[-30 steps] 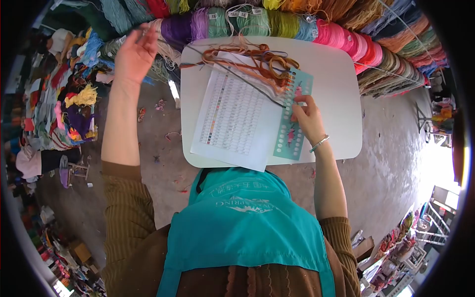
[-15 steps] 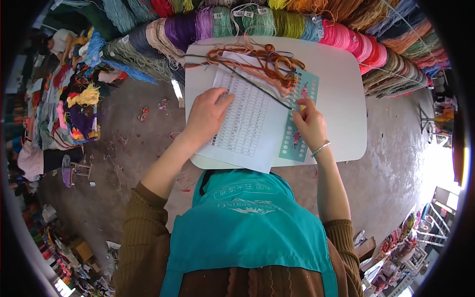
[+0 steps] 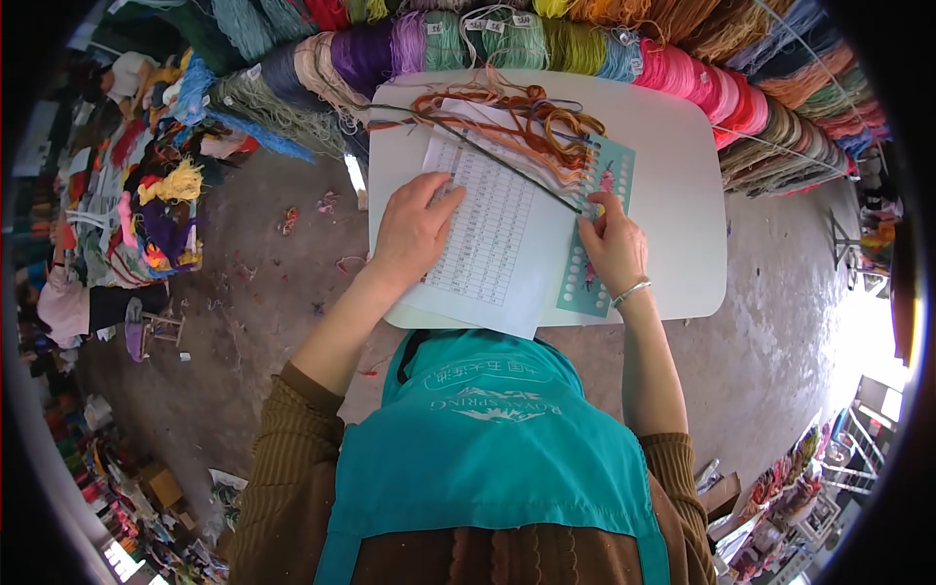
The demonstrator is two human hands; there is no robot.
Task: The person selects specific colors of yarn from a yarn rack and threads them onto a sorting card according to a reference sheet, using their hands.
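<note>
The right hand's [image 3: 617,251] fingers curl narrow over the punched teal card [image 3: 616,164], at the dark green strand's [image 3: 522,175] end; whether they pinch it, I cannot tell. The left hand's [image 3: 411,234] thumb and index part moderately over the printed chart's [image 3: 492,234] left side. Orange-brown threads [image 3: 556,129] lie at the card's 11 o'clock. Bare tabletop [image 3: 678,205] opens at 3 o'clock; skeins [image 3: 575,47] line its 12 o'clock edge.
</note>
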